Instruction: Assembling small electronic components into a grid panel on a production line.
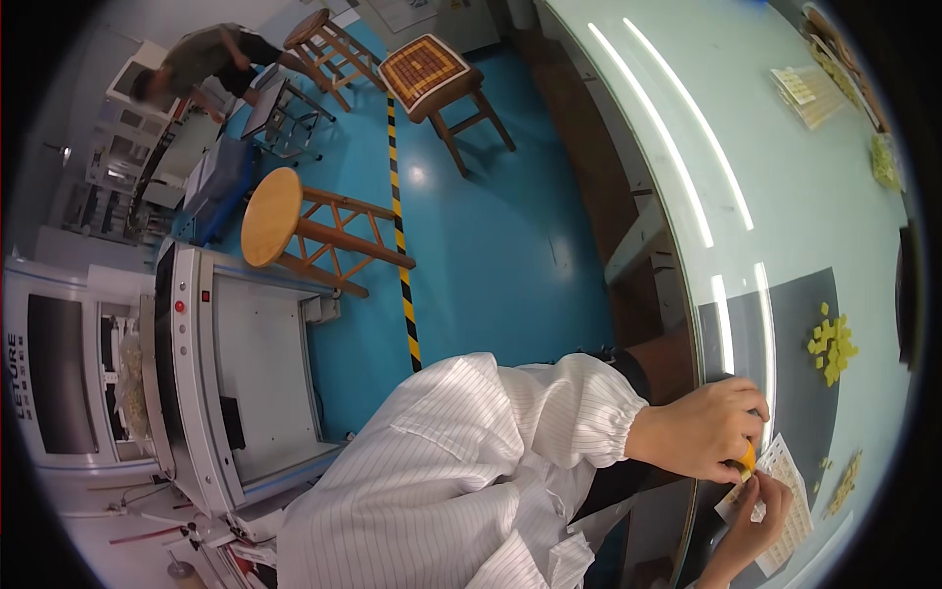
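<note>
"Finished?"

"I judge not: the left hand pinches an orange piece by the white sheet; the right hand's fingertips bunch close, grip unclear. Yellow blocks lie loose."

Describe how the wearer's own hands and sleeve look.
The left hand and right hand are both bare, with no gloves. The left sleeve is loose white fabric with thin dark stripes, gathered into a ruffled cuff at the wrist.
</note>
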The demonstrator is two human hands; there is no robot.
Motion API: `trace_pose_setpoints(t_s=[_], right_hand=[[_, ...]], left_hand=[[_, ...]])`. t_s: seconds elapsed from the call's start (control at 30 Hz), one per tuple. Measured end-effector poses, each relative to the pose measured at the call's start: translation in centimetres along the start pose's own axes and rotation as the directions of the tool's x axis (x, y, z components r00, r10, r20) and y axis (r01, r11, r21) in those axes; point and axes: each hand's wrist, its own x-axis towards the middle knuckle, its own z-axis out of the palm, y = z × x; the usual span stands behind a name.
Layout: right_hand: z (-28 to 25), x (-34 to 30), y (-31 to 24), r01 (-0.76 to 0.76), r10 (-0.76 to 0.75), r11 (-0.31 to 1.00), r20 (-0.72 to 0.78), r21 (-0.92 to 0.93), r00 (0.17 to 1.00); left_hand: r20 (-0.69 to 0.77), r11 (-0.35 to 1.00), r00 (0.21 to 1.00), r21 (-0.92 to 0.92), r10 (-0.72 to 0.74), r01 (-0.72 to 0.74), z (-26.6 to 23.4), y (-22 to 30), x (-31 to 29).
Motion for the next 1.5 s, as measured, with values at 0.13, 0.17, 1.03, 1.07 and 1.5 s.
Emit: trace_pose_setpoints(t_s=[0.13, 0.17, 1.03, 1.07, 1.5], right_hand=[[0.2, 0.1, 0.9, 0.014, -0.014, 1.000, 0.007, 0.010, 1.000], [0.2, 0.2, 1.0, -0.018, 0.018, 0.999, 0.013, 0.034, 1.000], [-3.9, 5.6, -0.2, -0.839, 0.066, 0.237, 0.853, 0.490, 0.517], [-3.7, 5.8, -0.1, -0.842, 0.067, 0.231, 0.855, 0.488, 0.514], [-3.0, 7.4, 1.0, -0.862, -0.040, 0.322, 0.915, 0.391, 0.401]], left_hand=[[-0.029, 1.000, 1.000, 0.014, 0.008, -0.007, 0.3, -0.2, 0.1], [-0.037, 1.000, 0.999, 0.023, 0.010, -0.009, 0.4, -0.3, 0.1], [0.274, 0.975, 0.956, 0.218, -0.106, 0.046, -1.6, 1.2, 2.3], [0.279, 0.974, 0.953, 0.222, -0.115, 0.052, -1.7, 1.2, 2.3], [0.380, 0.972, 0.909, 0.219, -0.169, 0.089, -2.2, 1.4, 2.7]])
